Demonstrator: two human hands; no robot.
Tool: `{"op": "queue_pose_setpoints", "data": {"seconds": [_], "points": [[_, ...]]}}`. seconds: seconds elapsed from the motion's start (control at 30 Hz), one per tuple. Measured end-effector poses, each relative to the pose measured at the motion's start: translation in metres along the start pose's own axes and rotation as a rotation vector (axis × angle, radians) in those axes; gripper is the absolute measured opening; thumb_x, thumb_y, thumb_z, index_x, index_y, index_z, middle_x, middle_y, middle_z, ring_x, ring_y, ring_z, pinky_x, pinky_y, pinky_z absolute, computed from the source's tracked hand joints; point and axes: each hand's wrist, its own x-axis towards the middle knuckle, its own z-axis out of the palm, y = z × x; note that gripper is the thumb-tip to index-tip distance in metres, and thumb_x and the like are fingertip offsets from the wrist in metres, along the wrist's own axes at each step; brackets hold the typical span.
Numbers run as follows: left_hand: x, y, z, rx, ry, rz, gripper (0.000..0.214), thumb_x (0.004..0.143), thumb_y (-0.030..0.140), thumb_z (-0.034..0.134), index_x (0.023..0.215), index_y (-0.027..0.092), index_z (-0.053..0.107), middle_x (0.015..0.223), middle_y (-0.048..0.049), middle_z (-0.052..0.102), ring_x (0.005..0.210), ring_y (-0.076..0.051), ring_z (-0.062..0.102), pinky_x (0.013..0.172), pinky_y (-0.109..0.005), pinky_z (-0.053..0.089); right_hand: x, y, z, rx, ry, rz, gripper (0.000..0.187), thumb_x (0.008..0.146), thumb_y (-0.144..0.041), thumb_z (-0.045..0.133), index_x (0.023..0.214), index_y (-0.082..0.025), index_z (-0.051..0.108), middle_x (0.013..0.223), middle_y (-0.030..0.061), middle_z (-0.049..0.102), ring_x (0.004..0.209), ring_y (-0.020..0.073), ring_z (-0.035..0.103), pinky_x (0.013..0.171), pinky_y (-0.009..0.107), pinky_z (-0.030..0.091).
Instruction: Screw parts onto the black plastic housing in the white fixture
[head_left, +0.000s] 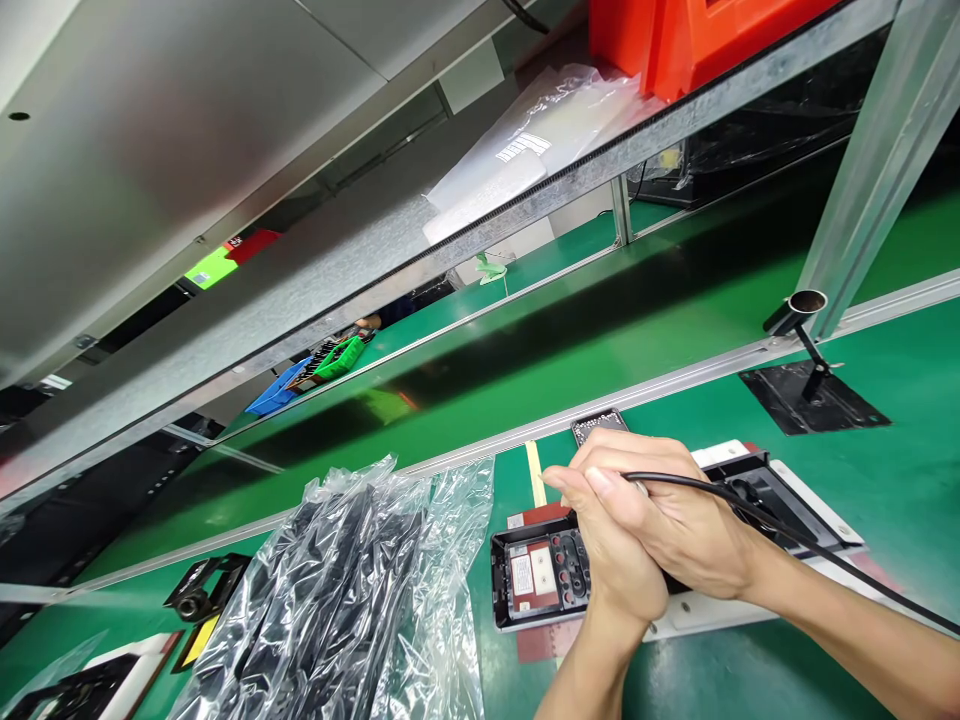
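Note:
My left hand point(616, 555) and my right hand point(679, 500) are closed together, fingers wrapped and pressed on each other. A black cable point(720, 492) comes out at the top of the two hands and runs along my right forearm to the right edge. Whatever it leads to inside the grip is hidden. Directly below, a long black plastic housing point(498, 580) with round holes and a white label lies open on a white fixture point(705, 618). My hands cover its middle. Just behind them sits a small dark tray of tiny bright parts point(598, 424).
On the left, a clear plastic bag point(337, 590) holds black parts. Beyond it are a black bracket-like part point(206, 585) and another fixture point(135, 655). A black holder with a tube point(814, 385) stands at the right. Overhead, a metal shelf point(420, 260) carries a red bin point(697, 40).

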Motion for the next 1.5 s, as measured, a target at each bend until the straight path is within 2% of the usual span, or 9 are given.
{"op": "queue_pose_setpoints", "data": {"seconds": [0.27,0.43,0.6,0.7,0.9,1.27,1.5], "points": [[0.0001,0.0033,0.0018,-0.015,0.005,-0.021,0.076,0.094,0.082,0.028,0.071,0.019,0.063,0.077,-0.0024,0.065,0.073,-0.017,0.06,0.073,-0.03,0.05,0.0017,-0.002,0.0004,-0.014,0.004,-0.011,0.041,0.109,-0.037,0.042,0.091,-0.018,0.074,0.084,0.0056,0.065,0.081,0.0176,0.059,0.075,0.032,0.048],[-0.0006,-0.0003,-0.0002,0.021,-0.008,0.015,0.076,0.094,0.082,0.025,0.068,0.02,0.061,0.074,-0.0022,0.062,0.071,-0.016,0.057,0.074,-0.029,0.05,0.0027,-0.0004,0.0013,0.018,0.0,0.002,0.04,0.109,-0.035,0.043,0.092,-0.018,0.075,0.084,0.0047,0.065,0.081,0.0165,0.057,0.075,0.033,0.045],[-0.0019,-0.0028,-0.0022,0.046,0.058,-0.052,0.073,0.088,0.087,0.031,0.077,0.021,0.06,0.078,-0.0013,0.06,0.072,-0.015,0.057,0.072,-0.027,0.052,0.0016,-0.0003,0.0016,0.005,0.007,0.013,0.041,0.109,-0.036,0.042,0.089,-0.019,0.074,0.083,0.0042,0.064,0.081,0.0163,0.056,0.075,0.032,0.044],[-0.0016,-0.0021,-0.0015,0.053,0.066,-0.061,0.075,0.088,0.088,0.031,0.074,0.021,0.06,0.073,-0.0003,0.058,0.068,-0.015,0.055,0.068,-0.028,0.051,0.0004,-0.0008,0.0015,0.005,0.009,0.01,0.042,0.109,-0.036,0.042,0.09,-0.019,0.074,0.083,0.0038,0.064,0.081,0.0161,0.056,0.075,0.032,0.044],[-0.0005,0.0023,0.0022,0.006,0.029,-0.041,0.075,0.09,0.086,0.03,0.068,0.02,0.059,0.074,-0.002,0.063,0.072,-0.018,0.059,0.074,-0.031,0.051,0.0016,0.0,0.0016,0.007,0.009,0.011,0.041,0.109,-0.035,0.042,0.09,-0.019,0.075,0.083,0.0037,0.065,0.081,0.016,0.056,0.074,0.033,0.043],[-0.0005,-0.0028,-0.0007,0.023,0.003,-0.037,0.078,0.093,0.084,0.026,0.073,0.02,0.066,0.077,-0.0041,0.066,0.074,-0.019,0.061,0.077,-0.033,0.05,0.0006,-0.0001,0.0009,0.01,-0.003,0.02,0.043,0.109,-0.037,0.042,0.087,-0.018,0.073,0.083,0.0048,0.064,0.08,0.017,0.055,0.074,0.034,0.043],[0.0011,-0.0036,-0.002,0.028,-0.034,-0.023,0.078,0.092,0.085,0.024,0.07,0.02,0.062,0.073,-0.0038,0.063,0.071,-0.017,0.058,0.072,-0.028,0.049,0.0011,0.0001,0.0009,0.011,-0.009,0.016,0.041,0.109,-0.035,0.042,0.088,-0.018,0.073,0.083,0.0042,0.064,0.08,0.0163,0.055,0.074,0.033,0.043]]}}
